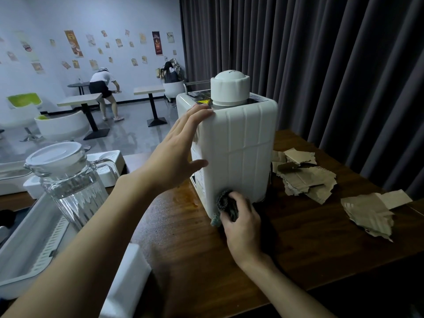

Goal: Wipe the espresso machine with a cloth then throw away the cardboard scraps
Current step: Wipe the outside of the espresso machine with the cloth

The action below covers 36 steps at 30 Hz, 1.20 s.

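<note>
- Cloth [226, 204] is gripped in right hand [243, 222], pressed against machine [238, 143] base.
- Left hand [177, 149], open, is laid flat on machine side.
- Scraps [307, 177] are scattered right of machine.

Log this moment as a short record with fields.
machine: white ribbed espresso machine, upright on the dark wooden table
left hand: open, flat against the machine's side
right hand: presses a dark bunched cloth to the machine's lower corner
scraps: torn brown cardboard pieces on the table, right of the machine
</note>
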Available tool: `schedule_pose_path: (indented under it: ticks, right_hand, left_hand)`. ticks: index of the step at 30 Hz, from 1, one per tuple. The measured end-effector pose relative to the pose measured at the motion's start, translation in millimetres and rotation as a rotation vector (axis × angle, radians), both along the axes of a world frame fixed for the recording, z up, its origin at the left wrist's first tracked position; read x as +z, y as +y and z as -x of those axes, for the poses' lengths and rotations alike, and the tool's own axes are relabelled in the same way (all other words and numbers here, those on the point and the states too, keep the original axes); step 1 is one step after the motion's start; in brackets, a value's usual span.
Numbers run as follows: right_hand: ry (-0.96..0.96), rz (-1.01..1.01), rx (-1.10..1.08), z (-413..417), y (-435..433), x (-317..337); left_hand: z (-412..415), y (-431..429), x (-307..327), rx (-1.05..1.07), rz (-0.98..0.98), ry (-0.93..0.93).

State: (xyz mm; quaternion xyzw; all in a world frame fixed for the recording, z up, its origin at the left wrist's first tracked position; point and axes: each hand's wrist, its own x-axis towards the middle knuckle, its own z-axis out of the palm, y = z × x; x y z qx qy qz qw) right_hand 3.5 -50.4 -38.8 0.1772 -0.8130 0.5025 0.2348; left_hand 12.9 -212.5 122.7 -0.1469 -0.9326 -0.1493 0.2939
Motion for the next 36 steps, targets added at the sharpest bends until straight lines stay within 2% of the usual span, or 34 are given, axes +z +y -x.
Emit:
schedule_pose_path:
  ticks: [4, 9, 13, 18, 21, 28, 33, 36]
  right_hand:
    - [0.088, -0.022, 0.003, 14, 13, 7]
    - [0.127, 0.067, -0.097, 42, 34, 24]
    - [0.117, 0.124, -0.226, 66, 55, 32]
    - [0.106, 0.106, -0.268, 68, 52, 26]
    - [0.155, 0.061, -0.184, 55, 40, 20]
    - [0.357, -0.188, -0.012, 21, 8, 8]
    - [0.410, -0.253, 0.166, 12, -6, 9]
    - [0.416, -0.233, 0.185, 16, -3, 10]
  left_hand:
    - [-1, 1, 2, -0.005, -0.010, -0.007]
    - [-4, 3, 4, -0.006, -0.021, -0.020]
    - [-4, 3, 5, -0.001, -0.023, -0.032]
    - [-3, 2, 4, 0.001, -0.021, -0.030]
    - [-3, 2, 3, 0.001, -0.018, -0.024]
    - [-2, 2, 1, -0.009, -0.020, -0.007]
    - [-2, 1, 1, -0.006, -0.021, -0.006]
    - [-3, 1, 2, -0.005, -0.022, -0.012]
